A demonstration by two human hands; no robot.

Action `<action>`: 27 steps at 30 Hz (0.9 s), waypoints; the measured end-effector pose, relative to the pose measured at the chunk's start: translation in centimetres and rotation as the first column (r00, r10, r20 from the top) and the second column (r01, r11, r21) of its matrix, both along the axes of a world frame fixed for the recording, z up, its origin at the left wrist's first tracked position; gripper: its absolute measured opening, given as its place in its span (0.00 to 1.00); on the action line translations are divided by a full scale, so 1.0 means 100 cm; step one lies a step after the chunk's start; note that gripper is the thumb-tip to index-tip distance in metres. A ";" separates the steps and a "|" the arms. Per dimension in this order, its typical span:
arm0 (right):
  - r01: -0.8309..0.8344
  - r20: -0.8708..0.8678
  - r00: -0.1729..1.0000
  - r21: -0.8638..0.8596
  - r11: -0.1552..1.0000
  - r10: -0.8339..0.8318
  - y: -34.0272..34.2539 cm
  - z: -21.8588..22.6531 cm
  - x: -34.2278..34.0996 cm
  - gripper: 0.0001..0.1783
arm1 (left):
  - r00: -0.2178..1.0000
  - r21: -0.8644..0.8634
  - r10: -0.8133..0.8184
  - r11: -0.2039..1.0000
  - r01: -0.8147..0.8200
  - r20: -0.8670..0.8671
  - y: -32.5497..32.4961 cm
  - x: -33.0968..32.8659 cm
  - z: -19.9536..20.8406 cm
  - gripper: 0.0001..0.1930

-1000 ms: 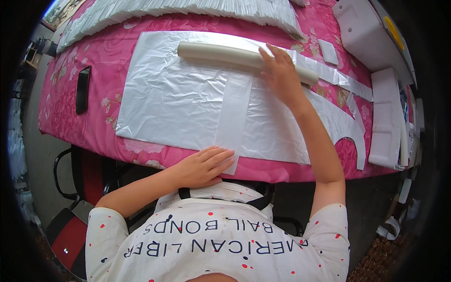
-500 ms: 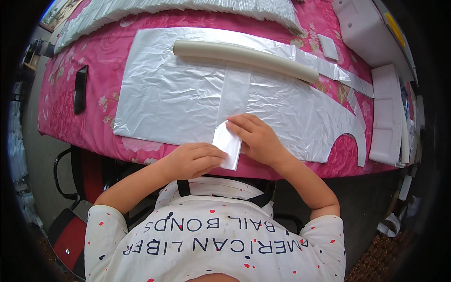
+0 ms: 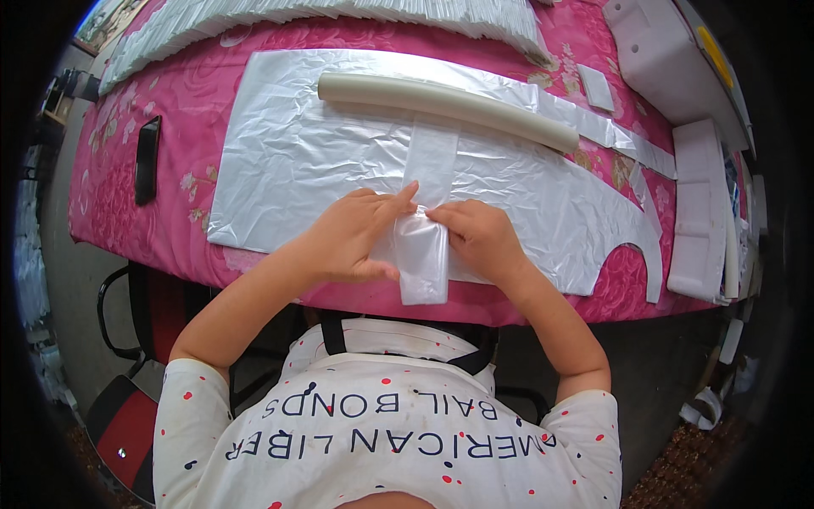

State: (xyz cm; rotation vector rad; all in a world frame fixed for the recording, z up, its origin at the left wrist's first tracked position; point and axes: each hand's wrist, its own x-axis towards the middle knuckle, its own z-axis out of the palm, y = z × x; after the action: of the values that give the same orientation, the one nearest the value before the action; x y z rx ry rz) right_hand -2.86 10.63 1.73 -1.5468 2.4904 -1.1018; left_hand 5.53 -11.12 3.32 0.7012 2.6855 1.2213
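Two upside-down rows of dark lettering (image 3: 398,439) cross the white shirt (image 3: 356,471)

A head-worn fisheye looks steeply down from close above the shirt (image 3: 381,407) across the table (image 3: 106,191).

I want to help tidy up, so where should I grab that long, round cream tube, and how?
Probably around the middle of the long, round cream tube, coming from above and gripping across its two long sides. It lies lengthwise on the shiny white plastic sheet, so its underside is blocked, but nothing covers its rounded top.
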 end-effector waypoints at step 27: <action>0.309 -0.250 0.924 0.041 0.950 -0.290 -0.007 0.010 -0.011 0.27 | 0.922 -0.407 0.202 0.851 -0.331 -0.329 0.039 -0.016 -0.017 0.31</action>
State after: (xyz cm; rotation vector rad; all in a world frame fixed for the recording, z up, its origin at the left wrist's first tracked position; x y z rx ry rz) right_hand -3.99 9.95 2.75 -1.3852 2.9741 -0.8692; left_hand 3.95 -7.19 1.66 0.4576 3.2165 0.4991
